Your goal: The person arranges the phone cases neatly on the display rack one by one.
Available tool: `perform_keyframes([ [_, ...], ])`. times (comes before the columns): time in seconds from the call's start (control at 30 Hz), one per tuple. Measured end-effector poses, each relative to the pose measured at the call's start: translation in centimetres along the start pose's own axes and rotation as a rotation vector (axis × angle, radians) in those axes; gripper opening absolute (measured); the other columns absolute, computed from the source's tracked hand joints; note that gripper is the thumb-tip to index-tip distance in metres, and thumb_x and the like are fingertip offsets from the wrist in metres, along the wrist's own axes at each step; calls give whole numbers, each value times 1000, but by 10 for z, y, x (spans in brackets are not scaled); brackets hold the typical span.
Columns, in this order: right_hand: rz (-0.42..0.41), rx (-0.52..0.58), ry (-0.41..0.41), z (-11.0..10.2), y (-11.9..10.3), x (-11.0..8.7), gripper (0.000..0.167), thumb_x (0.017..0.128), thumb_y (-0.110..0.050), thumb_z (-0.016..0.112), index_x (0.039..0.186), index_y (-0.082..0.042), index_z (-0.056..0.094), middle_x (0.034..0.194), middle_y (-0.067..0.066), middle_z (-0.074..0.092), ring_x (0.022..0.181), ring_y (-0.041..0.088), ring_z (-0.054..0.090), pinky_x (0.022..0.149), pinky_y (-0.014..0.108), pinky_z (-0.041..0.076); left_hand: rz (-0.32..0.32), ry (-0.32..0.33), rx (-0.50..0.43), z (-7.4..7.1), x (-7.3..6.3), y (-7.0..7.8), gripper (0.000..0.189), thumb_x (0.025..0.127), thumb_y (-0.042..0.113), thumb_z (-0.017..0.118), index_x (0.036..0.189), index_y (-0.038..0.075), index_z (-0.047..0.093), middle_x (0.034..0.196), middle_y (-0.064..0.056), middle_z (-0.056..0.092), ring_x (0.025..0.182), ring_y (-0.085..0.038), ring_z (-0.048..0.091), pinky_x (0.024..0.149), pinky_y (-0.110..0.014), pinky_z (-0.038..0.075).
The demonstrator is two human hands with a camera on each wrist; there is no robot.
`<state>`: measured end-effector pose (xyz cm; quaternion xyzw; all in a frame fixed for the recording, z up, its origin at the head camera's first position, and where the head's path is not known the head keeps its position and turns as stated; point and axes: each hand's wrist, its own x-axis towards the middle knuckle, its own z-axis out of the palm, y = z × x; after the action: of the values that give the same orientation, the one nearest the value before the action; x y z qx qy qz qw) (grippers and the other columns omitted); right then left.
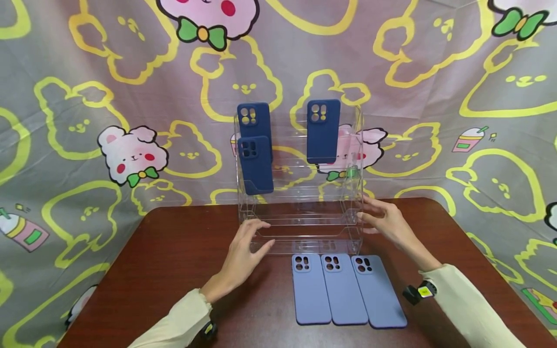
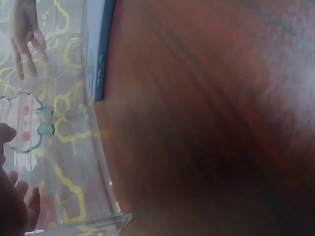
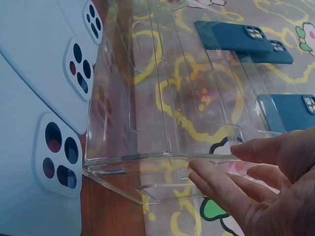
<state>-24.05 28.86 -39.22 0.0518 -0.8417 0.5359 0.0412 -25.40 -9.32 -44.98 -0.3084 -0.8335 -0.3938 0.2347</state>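
Left hand (image 1: 242, 252) is spread beside the clear rack (image 1: 300, 222); right hand (image 1: 386, 221), fingers parted, straddles its side edge, perhaps touching, near three light-blue cases (image 1: 345, 295)

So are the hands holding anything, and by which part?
Nothing seems held: the left hand and right hand are spread at the clear rack; touch is unclear.

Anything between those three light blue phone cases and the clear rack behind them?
Nothing visible. The light blue phone cases lie flat right at the front of the clear rack. The left hand is off to their left, and the right hand is by the rack's right side.
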Motion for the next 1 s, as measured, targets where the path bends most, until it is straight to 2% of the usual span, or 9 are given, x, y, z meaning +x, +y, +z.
perform_keyframes([
  [0.07, -1, -3, -2, 1, 1, 0, 63, 103, -4, 64, 159, 5, 36, 154, 35, 45, 103, 34, 76, 76, 40, 66, -16, -40, 21, 3, -5, 1, 44, 90, 17, 85, 130, 12, 66, 131, -5, 60, 119, -23, 61, 95, -47, 58],
  [0.13, -1, -11, 0, 1, 1, 0, 63, 103, -4, 65, 158, 6, 37, 152, 36, 47, 103, 35, 76, 75, 40, 66, -3, -69, 43, 5, -9, 3, 43, 90, 18, 85, 128, 12, 66, 130, -3, 61, 120, -21, 60, 98, -46, 57],
  [0.33, 3, -26, 4, 2, 0, 0, 63, 102, -5, 66, 158, 5, 38, 148, 36, 51, 100, 36, 76, 74, 41, 66, 210, -102, 79, 10, -19, 25, 40, 87, 15, 86, 123, 11, 69, 126, -3, 63, 117, -20, 62, 94, -46, 56],
  [0.4, 2, -32, 8, 1, -1, 0, 63, 103, -5, 66, 158, 4, 39, 147, 36, 52, 100, 37, 76, 73, 41, 66, 223, -141, 70, 13, -20, 33, 40, 88, 16, 86, 124, 13, 68, 127, -3, 63, 118, -19, 61, 95, -47, 56],
  [0.47, 4, -36, 14, 1, -1, 1, 62, 103, -6, 66, 158, 4, 40, 147, 36, 52, 100, 38, 76, 74, 41, 66, 181, -188, 52, 16, -21, 37, 40, 90, 19, 85, 125, 14, 68, 128, -1, 63, 119, -17, 61, 96, -47, 57],
  [0.57, 10, -38, 11, 1, -1, 1, 62, 103, -7, 67, 158, 2, 40, 148, 36, 52, 101, 37, 76, 74, 41, 66, 82, -251, 26, 22, -23, 36, 38, 93, 24, 83, 126, 13, 68, 126, 1, 65, 120, -16, 63, 95, -44, 59],
  [0.7, 7, -38, 7, 1, 0, 2, 61, 103, -4, 66, 158, 2, 40, 149, 35, 51, 99, 33, 77, 73, 41, 67, -8, -278, 44, 33, -27, 30, 38, 95, 30, 80, 125, 10, 69, 122, 0, 68, 115, -17, 68, 89, -41, 62],
  [0.83, 0, -39, 8, 1, 1, 1, 61, 103, -2, 64, 158, 4, 38, 148, 36, 51, 100, 32, 76, 74, 40, 66, -43, -279, 85, 43, -27, 28, 38, 95, 31, 80, 125, 10, 69, 122, -2, 70, 112, -20, 69, 87, -45, 62],
  [1.0, -4, -37, 9, 0, -2, 0, 62, 103, -4, 64, 159, 4, 38, 149, 36, 50, 103, 37, 75, 75, 41, 66, -60, -333, 129, 53, -24, 32, 52, 92, 37, 82, 133, 7, 66, 128, -5, 69, 114, -23, 68, 87, -48, 62],
])
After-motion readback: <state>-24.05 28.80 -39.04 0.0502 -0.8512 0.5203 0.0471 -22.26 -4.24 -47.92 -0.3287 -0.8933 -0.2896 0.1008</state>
